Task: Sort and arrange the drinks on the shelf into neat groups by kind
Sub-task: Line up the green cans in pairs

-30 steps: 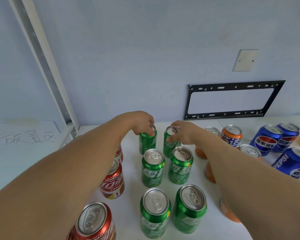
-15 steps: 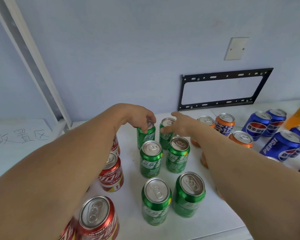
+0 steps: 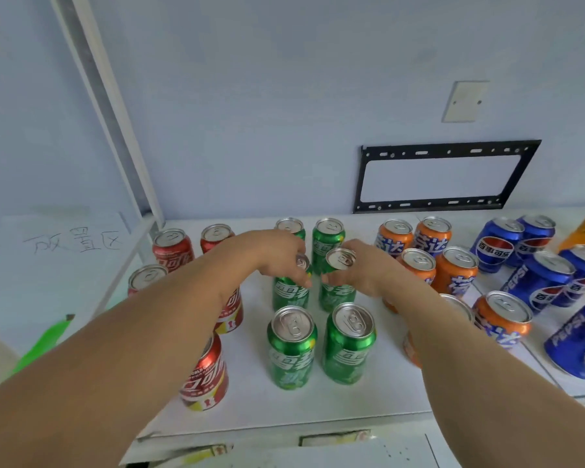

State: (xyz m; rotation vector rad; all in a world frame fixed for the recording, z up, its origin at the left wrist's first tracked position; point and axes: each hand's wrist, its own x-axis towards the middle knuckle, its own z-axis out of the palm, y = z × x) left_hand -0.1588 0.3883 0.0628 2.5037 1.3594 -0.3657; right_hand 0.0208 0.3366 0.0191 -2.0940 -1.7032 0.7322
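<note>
Both hands at work in the green block on the shelf. Left hand curled over the top of the middle-left green can, fingers round its rim. Right hand wrapped round the upper body of the middle-right green can, which leans with its lid turned toward the camera. Behind them, two back green cans standing upright near the wall; in front, two front green cans upright, side by side.

Probably the step in hand: squaring the middle pair into line with the rows ahead and behind. Best done by righting the tilted can first, then setting both down flat, just beside each other, with gaps matching the front pair. Worth keeping the forearms high, since the red cans sit under the left arm and the orange cans close by the right, easily knocked. Blue cans farther right, well apart from the work. Light grip near the rim enough; no squeezing of the thin walls.
</note>
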